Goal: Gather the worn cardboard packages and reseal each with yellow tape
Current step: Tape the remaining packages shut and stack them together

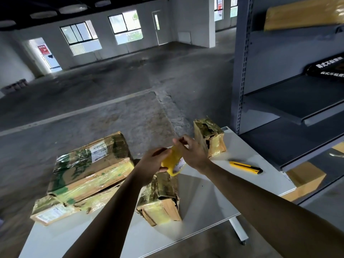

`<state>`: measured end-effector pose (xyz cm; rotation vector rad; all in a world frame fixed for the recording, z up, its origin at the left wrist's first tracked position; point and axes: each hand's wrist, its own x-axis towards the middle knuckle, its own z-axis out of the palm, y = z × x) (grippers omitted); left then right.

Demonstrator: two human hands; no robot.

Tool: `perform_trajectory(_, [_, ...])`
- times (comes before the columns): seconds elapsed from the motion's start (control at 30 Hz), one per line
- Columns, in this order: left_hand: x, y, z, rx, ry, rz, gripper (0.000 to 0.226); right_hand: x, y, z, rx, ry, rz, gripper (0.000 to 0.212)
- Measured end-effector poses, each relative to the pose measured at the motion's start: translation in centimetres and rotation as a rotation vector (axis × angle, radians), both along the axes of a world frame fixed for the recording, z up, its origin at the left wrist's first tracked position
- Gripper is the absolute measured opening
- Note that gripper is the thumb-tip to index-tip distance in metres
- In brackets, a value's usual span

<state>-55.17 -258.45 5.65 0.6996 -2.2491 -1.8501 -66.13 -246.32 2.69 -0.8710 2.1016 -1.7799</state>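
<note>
A roll of yellow tape (172,162) hangs above the white table (202,194), held between both hands. My left hand (151,164) grips the roll from the left. My right hand (192,152) pinches the tape's end at the top of the roll. Below the roll lies a small torn cardboard package (161,199). A large worn package (89,167) wrapped in film rests on a flatter package (55,211) at the table's left. Another small torn package (209,138) stands at the table's far edge.
A yellow utility knife (245,167) lies on the table to the right of my hands. A grey metal shelving unit (290,101) stands to the right, with brown boxes (305,180) on its low shelf and a yellow parcel (303,15) up top. Bare concrete floor lies beyond.
</note>
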Motion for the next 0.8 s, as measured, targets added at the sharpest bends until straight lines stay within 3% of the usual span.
perform_trajectory(0.13, [-0.1, 0.3, -0.2, 0.261, 0.037, 0.057, 0.028, 0.3, 0.2, -0.3, -0.049, -0.154, 0.000, 0.031])
perform_trajectory(0.23, [-0.3, 0.4, -0.3, 0.237, 0.029, 0.085, 0.026, 0.5, 0.2, -0.6, -0.127, -0.318, 0.064, 0.040])
perform_trajectory(0.43, [0.1, 0.2, -1.1, 0.038, -0.022, 0.048, 0.017, 0.3, -0.9, -1.5, -0.068, -0.269, 0.002, 0.045])
perform_trajectory(0.63, [-0.1, 1.3, -0.6, 0.276, -0.019, 0.135, 0.026, 0.2, -0.5, -1.5, -0.095, -0.252, -0.025, 0.035])
perform_trajectory(0.8, [0.0, 1.6, -0.8, 0.263, 0.003, 0.100, 0.036, 0.2, -0.5, -1.5, -0.115, -0.277, -0.024, 0.036])
